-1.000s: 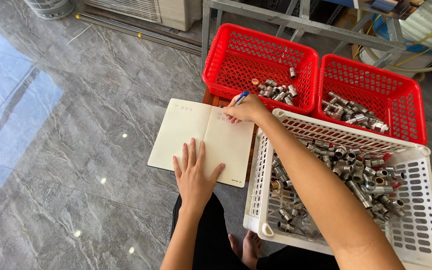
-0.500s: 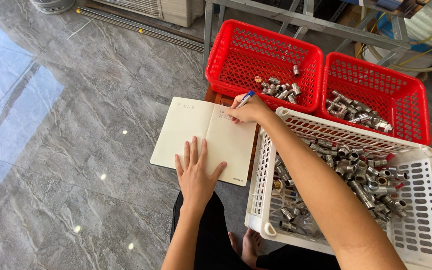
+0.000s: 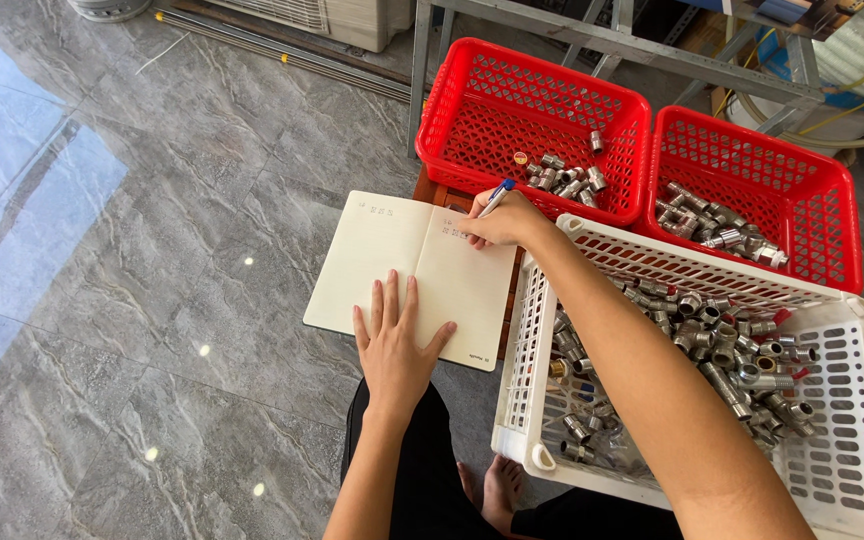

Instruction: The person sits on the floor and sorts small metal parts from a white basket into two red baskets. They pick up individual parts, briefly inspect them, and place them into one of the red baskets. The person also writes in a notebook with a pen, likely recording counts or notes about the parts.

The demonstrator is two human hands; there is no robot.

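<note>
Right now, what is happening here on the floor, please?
A person sits on the grey floor and writes in an open notebook. The right hand holds a pen on the right page; the left hand lies flat on the notebook's lower edge. Beside it, a white basket and two red baskets hold metal fittings.

Left hand [image 3: 392, 345] is flat on the lower edge of an open notebook [image 3: 392, 260] lying on the grey floor, right hand [image 3: 500, 220] holding a blue-capped pen [image 3: 493, 198] tip-down on its right page. At 3 o'clock of the notebook there's a white basket [image 3: 852, 440] full of metal fittings [image 3: 722, 350], with two red baskets [image 3: 512, 100] at 1 o'clock.
</note>
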